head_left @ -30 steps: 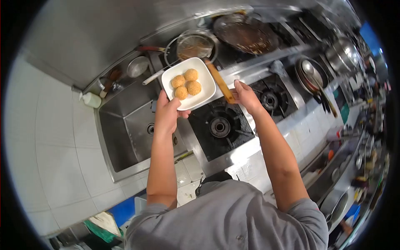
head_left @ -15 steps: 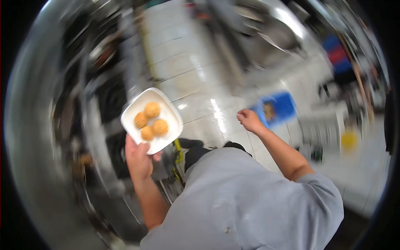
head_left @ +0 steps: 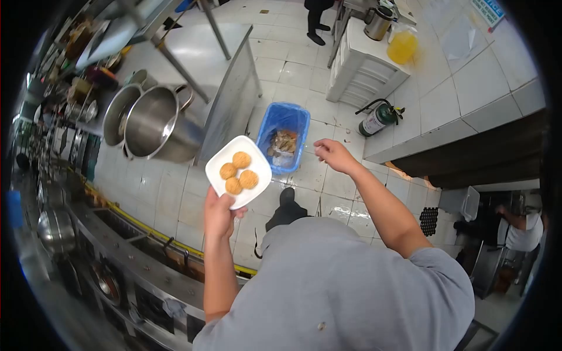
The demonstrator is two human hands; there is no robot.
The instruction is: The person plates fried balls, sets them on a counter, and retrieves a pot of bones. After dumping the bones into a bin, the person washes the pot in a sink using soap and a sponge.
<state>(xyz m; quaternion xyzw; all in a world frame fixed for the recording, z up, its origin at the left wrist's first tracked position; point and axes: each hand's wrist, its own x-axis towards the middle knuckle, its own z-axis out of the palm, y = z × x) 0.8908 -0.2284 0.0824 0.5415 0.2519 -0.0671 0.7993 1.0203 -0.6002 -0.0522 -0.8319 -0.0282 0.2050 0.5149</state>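
My left hand (head_left: 220, 213) grips the near edge of a white square plate (head_left: 257, 167), thumb on the rim and fingers beneath. Several round, golden, crumb-coated balls (head_left: 241, 159) lie together on the plate, which is tilted a little. My right hand (head_left: 335, 155) hangs in the air with its fingers curled in, and I see nothing held in it. Just left of that hand, lower down on the floor, stands a blue bin (head_left: 300, 120) with food scraps and a clear wrapper inside.
Large steel pots (head_left: 155, 126) stand by a metal table (head_left: 234, 64). A stove (head_left: 146, 275) runs along the lower left. A fire extinguisher (head_left: 377, 119) and a white drawer unit (head_left: 363, 58) stand to the right. Two people are nearby: dark legs (head_left: 316, 20) and a white shirt (head_left: 525, 231).
My view has swung round to the right, away from the stove. The blue bin now appears between my hands. The plate stays in my left hand with the balls on it.
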